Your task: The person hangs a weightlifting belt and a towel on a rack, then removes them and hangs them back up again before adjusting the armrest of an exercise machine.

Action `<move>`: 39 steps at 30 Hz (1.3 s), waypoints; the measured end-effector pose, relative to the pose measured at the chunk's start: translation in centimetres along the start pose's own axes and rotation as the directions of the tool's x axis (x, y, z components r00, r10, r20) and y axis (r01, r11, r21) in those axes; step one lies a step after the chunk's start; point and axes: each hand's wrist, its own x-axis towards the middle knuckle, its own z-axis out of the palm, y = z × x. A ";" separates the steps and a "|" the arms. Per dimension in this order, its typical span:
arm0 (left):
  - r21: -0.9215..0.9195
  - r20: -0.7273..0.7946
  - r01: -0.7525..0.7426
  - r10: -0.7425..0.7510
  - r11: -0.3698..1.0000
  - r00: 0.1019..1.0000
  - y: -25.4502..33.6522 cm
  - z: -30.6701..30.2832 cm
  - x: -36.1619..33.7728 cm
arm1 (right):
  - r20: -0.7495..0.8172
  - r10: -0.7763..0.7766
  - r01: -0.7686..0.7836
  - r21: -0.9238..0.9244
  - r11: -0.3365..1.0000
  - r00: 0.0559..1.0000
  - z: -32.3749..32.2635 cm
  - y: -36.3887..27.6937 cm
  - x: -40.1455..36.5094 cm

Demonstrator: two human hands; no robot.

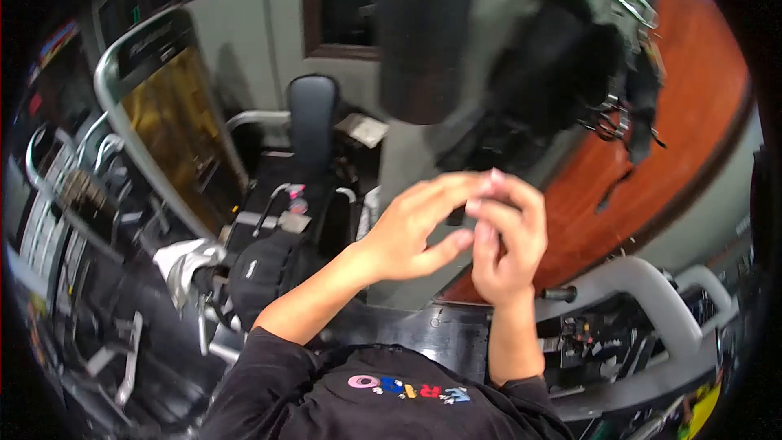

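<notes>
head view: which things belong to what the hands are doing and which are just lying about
Part of it:
left hand, fingers curved
right hand, close to the left; no object visible in either

Just around:
punching bag
padded backrest
black bag, lower left
hanging straps, upper right

A grey wall (244, 8) runs across the back, with a dark, brown-framed window (350, 4) behind a hanging black punching bag (428, 41), and a red-brown panel (709, 57) sweeps down the right. At left stand a gym machine (179, 126) with a yellowish front and a black padded backrest (313, 110); over the dark floor (171, 354), a rounded grey frame (656, 301) fills the lower right.
</notes>
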 end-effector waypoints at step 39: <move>-0.202 -0.643 0.954 -0.765 0.221 0.041 5.8 -23.9 -44.0 | 0.796 -0.369 -0.103 0.468 0.878 0.480 51.7 -17.9 -10.9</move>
